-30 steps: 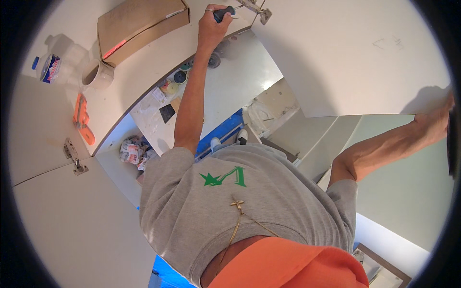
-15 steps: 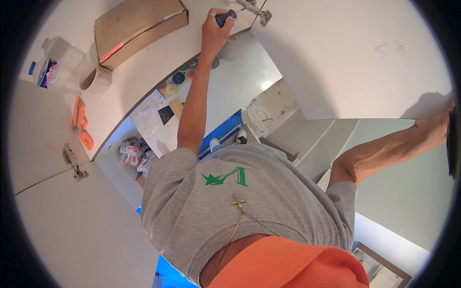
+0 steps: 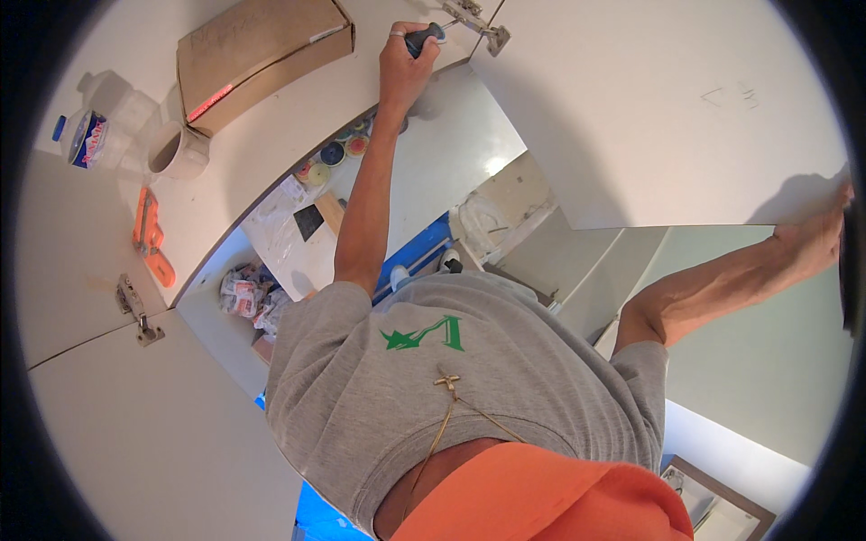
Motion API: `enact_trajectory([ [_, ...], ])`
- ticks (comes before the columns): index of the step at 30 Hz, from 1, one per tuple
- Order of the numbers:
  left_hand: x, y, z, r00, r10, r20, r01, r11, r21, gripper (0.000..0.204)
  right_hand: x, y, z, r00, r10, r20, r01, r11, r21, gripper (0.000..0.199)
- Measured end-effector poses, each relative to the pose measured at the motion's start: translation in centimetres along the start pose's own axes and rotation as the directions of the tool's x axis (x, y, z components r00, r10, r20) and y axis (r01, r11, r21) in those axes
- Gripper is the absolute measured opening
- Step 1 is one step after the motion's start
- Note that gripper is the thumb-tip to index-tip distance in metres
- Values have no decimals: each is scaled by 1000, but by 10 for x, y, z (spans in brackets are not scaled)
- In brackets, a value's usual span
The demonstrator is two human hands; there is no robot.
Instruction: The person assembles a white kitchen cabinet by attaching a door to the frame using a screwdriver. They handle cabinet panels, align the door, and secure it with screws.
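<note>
My left hand (image 3: 408,65) is closed around the dark handle of a screwdriver (image 3: 422,40). The screwdriver's thin shaft points to a metal cabinet hinge (image 3: 471,16), which joins a white cabinet door (image 3: 658,117) to the white panel beside it. Out at the far right, my right hand (image 3: 816,236) is at the lower outer corner of that door. Its fingers are mostly hidden at the picture's dark rim, so its grip cannot be made out.
Left of my left arm are a cardboard box (image 3: 262,56), a cup (image 3: 179,151), a clear bottle (image 3: 93,140) and an orange utility knife (image 3: 150,236). Another hinge (image 3: 137,311) is at lower left. Below lie several round rolls (image 3: 333,153) and crumpled bags (image 3: 244,290).
My left hand stays on the screwdriver at the hinge, its wrist and fingers slightly turned. The right arm is nearly unmoved.
</note>
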State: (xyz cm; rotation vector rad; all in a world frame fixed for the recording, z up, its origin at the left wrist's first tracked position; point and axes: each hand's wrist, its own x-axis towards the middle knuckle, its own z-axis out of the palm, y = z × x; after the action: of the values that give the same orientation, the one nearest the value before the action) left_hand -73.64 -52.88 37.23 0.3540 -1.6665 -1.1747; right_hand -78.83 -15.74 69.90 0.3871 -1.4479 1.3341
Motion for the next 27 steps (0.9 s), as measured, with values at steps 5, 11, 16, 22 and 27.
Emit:
enact_trajectory([
  [5, 2, 1, 0, 1000, -9, 16, 9, 1000, -9, 24, -3, -5, 2, 1000, -7, 15, 7, 1000, -4, 40],
  [11, 0, 7, 0, 1000, -14, 14, 14, 1000, 21, 23, -17, -14, 7, 988, 140, -60, -137, 989, 49, 37],
  [16, -2, 3, 3, 996, -80, 30, 81, 995, -54, 24, -17, -16, 7, 991, 99, -86, -99, 995, -2, 36],
  [22, -3, -1, 3, 953, -291, 79, 300, 942, -149, 29, -4, -3, 0, 1000, 12, 10, -11, 998, -55, 43],
  [27, 0, -5, 1, 936, -332, 116, 339, 940, -45, 35, 1, 4, -3, 999, -4, 43, 5, 1000, -26, 41],
])
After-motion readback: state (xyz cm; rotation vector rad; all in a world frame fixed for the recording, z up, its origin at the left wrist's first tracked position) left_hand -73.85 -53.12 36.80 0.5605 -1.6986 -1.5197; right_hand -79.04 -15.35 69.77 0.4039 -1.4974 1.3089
